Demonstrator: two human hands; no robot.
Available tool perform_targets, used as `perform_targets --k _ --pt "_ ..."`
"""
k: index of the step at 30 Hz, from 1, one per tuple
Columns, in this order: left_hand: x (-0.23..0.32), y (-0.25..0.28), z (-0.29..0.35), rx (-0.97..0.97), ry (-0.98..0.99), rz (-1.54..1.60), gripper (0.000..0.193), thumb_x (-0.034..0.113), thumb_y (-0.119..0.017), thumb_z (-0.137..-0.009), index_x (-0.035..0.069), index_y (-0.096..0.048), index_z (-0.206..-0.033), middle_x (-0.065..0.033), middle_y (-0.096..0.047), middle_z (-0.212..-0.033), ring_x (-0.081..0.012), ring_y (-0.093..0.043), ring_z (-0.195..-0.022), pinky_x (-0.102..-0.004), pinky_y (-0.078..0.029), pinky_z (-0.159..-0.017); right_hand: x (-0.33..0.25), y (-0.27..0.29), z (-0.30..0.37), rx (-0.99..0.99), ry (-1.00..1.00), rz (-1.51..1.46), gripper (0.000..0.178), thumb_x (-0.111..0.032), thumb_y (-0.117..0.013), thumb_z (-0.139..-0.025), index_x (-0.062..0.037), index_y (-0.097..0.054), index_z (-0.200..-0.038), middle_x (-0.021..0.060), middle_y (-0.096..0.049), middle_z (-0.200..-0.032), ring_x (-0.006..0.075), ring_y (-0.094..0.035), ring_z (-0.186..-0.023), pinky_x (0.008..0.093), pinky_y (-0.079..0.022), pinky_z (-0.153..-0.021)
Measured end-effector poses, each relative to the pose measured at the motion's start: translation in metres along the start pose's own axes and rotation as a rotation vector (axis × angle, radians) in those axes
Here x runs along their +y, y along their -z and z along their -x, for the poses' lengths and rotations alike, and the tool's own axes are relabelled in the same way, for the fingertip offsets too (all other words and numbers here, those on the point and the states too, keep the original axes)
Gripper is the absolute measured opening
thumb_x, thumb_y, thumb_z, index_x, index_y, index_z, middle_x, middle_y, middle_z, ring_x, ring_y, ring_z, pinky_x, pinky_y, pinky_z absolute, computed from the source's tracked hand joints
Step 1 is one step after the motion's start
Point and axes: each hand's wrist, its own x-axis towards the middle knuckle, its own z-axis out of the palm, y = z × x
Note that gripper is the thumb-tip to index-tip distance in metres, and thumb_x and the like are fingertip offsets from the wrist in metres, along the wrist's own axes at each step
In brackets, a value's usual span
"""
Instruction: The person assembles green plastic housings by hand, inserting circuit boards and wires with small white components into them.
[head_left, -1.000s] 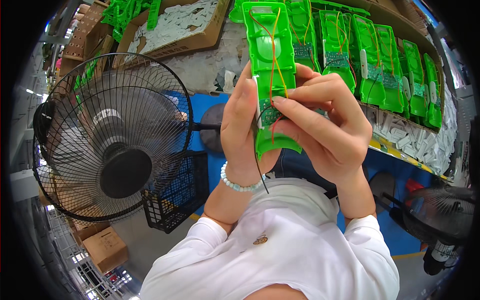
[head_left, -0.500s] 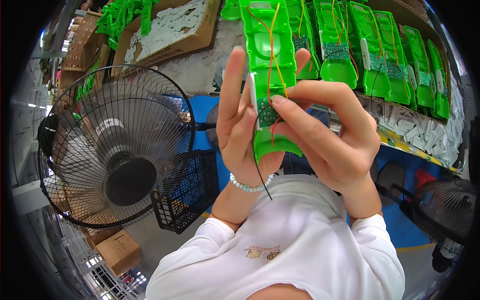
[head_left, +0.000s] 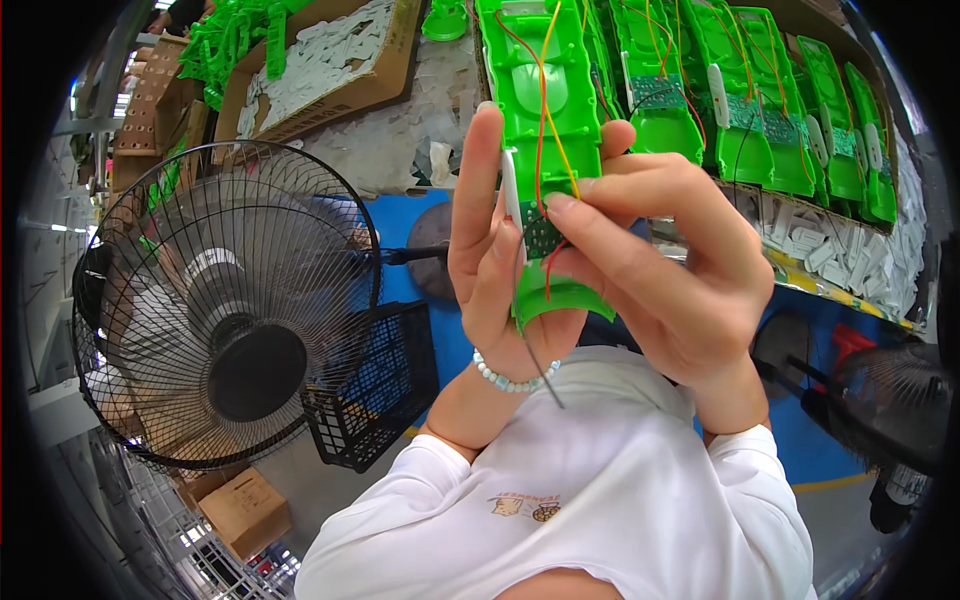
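Observation:
My left hand (head_left: 482,245) holds up a green plastic housing (head_left: 540,90), its fingers and thumb round the sides. Inside the housing's lower part sits a small green circuit board (head_left: 542,238), with a white strip (head_left: 511,190) along the left edge. Red and yellow wires (head_left: 545,120) run down the housing to the board. A loose black wire (head_left: 538,365) hangs past my wrist. Over the board, my right hand (head_left: 670,255) is closed, thumb and forefinger pinching at the wires by the board's upper right. The fingertips hide exactly what they grip.
Several similar wired green housings (head_left: 745,120) stand in a row at the right, above white plastic parts (head_left: 825,255). A cardboard box (head_left: 330,115) of white pieces lies far left. Nearby are a large black fan (head_left: 260,365), a black crate (head_left: 375,390) and another fan (head_left: 895,410).
Both hands and the housing have shifted slightly right against my body. The hanging black wire has swung right. The right hand's pinch stays at the board.

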Motion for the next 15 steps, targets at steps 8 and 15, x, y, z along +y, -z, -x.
perform_targets --k 8,15 --pt "0.004 -0.005 0.004 0.031 -0.041 -0.120 0.066 0.007 -0.050 -0.088 0.009 -0.024 -0.149 -0.0284 -0.028 -0.148 -0.0534 -0.029 -0.133 -0.0662 -0.025 -0.107 0.004 -0.004 0.011 0.206 -0.056 -0.175 0.041 -0.003 -0.078 -0.065 0.0000 -0.067 -0.104 0.0165 -0.056 -0.111 0.0259 -0.062 -0.085 0.0338 -0.054 -0.071" --pt "-0.012 -0.002 -0.009 -0.228 -0.319 -0.509 0.065 0.011 -0.045 -0.086 0.007 -0.025 -0.148 -0.0294 -0.024 -0.149 -0.0521 -0.026 -0.135 -0.0678 -0.018 -0.109 -0.021 0.026 0.021 0.034 -0.465 -0.329 0.062 -0.013 -0.082 -0.068 0.0018 -0.057 -0.123 0.0170 -0.061 -0.115 0.0252 -0.063 -0.093 0.0336 -0.052 -0.082"
